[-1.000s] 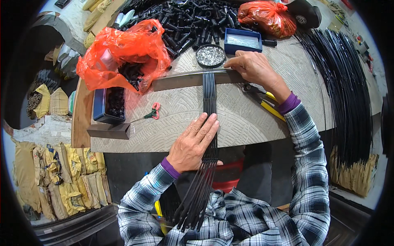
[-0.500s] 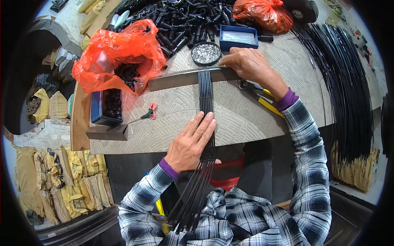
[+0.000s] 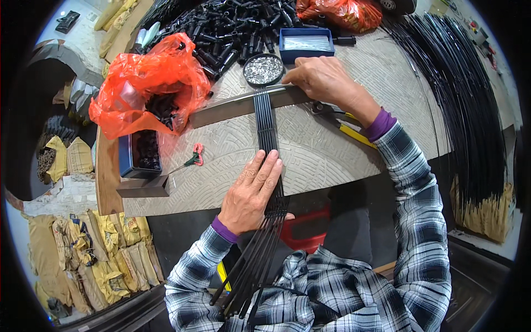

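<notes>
A flat bundle of thin black rods (image 3: 266,124) runs from the far side of the table down over its near edge, the lower ends fanning out towards my lap. My left hand (image 3: 246,193) holds the bundle, its fingers laid straight over the rods and its thumb tip showing beyond them on the right. The rods' far ends cross a long metal bar (image 3: 224,112), close to a round black dish (image 3: 263,70) of small shiny bits. My right hand (image 3: 326,80) is closed at the bar's right end, fingertips by its top edge; the palm side is hidden.
Pliers with yellow handles (image 3: 357,136) and small scissors (image 3: 196,156) lie on the table. Around are a blue box of thin pale sticks (image 3: 306,43), a red plastic bag (image 3: 144,69), a blue box of black parts (image 3: 126,157), piled black tubes (image 3: 221,33) and long black rods (image 3: 464,105).
The whole view has shifted, with the table's things now further left. Both hands keep nearly the same places on the rods and at the bar.
</notes>
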A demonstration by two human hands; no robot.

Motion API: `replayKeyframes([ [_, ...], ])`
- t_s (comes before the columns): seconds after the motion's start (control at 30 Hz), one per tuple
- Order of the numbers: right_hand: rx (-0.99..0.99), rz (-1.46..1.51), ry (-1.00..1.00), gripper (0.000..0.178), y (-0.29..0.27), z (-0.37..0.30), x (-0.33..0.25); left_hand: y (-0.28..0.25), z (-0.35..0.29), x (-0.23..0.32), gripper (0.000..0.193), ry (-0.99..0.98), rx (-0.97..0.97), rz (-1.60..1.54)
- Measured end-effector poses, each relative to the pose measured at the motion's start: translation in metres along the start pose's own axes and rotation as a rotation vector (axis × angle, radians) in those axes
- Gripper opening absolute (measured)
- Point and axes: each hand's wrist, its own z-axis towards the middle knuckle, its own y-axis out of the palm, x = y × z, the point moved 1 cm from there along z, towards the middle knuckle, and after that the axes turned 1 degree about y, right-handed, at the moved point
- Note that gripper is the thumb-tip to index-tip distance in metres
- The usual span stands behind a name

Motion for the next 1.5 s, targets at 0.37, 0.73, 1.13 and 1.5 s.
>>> replayKeyframes([
  [0.37, -0.065, 0.006, 0.057, 0.023, -0.001, 0.002, 0.000, -0.001, 0.000, 0.001, 0.088, -0.006, 0.005, -0.003],
  [0.73, -0.042, 0.004, 0.054, 0.015, 0.001, 0.000, 0.000, 0.000, 0.000, 0.000, 0.088, -0.009, -0.007, 0.002],
  [1.13, -0.051, -0.010, 0.061, 0.015, 0.003, 0.002, -0.001, 0.001, 0.000, 0.002, 0.089, -0.013, 0.015, -0.001],
  [1.5, 0.007, -0.002, -0.023, 0.014, 0.010, 0.008, -0.010, 0.001, 0.001, 0.002, 0.089, -0.018, 0.007, 0.012],
])
